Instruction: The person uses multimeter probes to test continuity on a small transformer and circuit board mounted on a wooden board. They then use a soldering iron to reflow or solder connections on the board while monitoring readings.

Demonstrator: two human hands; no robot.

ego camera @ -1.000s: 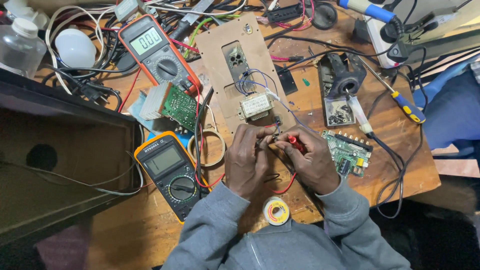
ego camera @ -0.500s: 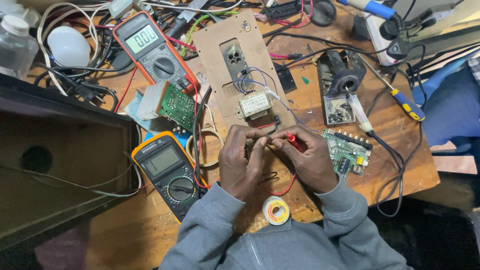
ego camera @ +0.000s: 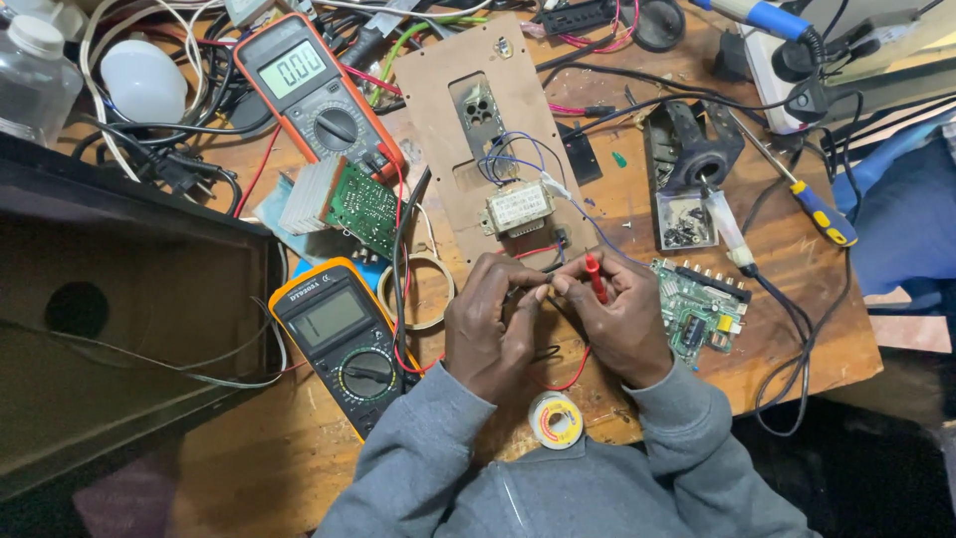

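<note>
My left hand (ego camera: 493, 324) and my right hand (ego camera: 617, 319) meet at the fingertips over the near end of a brown hardboard panel (ego camera: 468, 110). The right hand holds a red test probe (ego camera: 595, 276) whose red lead (ego camera: 568, 379) loops down toward my sleeves. The left hand pinches a thin black probe or wire against the same spot; its tip is hidden by the fingers. Just beyond my fingers a small transformer (ego camera: 518, 209) with blue and white wires sits on the panel. An orange multimeter (ego camera: 344, 339) lies left of my left hand.
A second multimeter (ego camera: 319, 90) lies at the back left beside a green circuit board with a heatsink (ego camera: 344, 204). Another green board (ego camera: 697, 304), a soldering iron stand (ego camera: 692, 159), a screwdriver (ego camera: 822, 209) and a solder reel (ego camera: 555, 420) surround my hands. A dark speaker cabinet (ego camera: 119, 329) fills the left.
Both hands stay together at the panel's near end, the fingers shifting slightly. The camera view has drifted a little; the probe remains in my right hand.
</note>
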